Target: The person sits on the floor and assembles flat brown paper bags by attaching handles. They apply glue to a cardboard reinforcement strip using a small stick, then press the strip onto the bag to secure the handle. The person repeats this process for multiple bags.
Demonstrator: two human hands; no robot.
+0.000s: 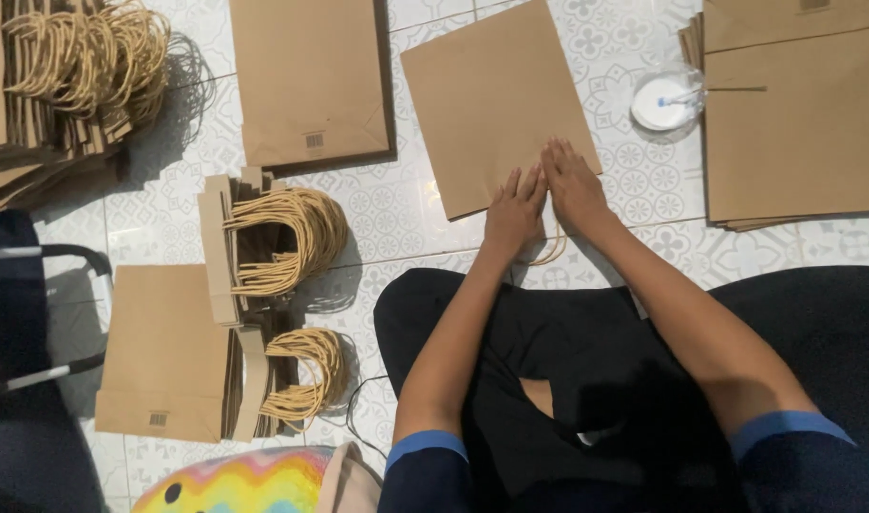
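Note:
A flat brown paper bag [496, 95] lies on the patterned tile floor in front of me. My left hand [514, 211] and my right hand [571, 185] press flat, side by side, on the bag's near edge, fingers together and pointing away. A loop of tan twine handle [551, 253] sticks out from under the bag, just below my hands. Neither hand grips anything.
A round clear container of white glue [665, 101] with a stick stands right of the bag. Stacks of brown paper bags [795, 123] lie far right and top centre [309, 81]. Bundles of twine handles on card strips [280, 242] and finished bags [163, 356] lie to the left.

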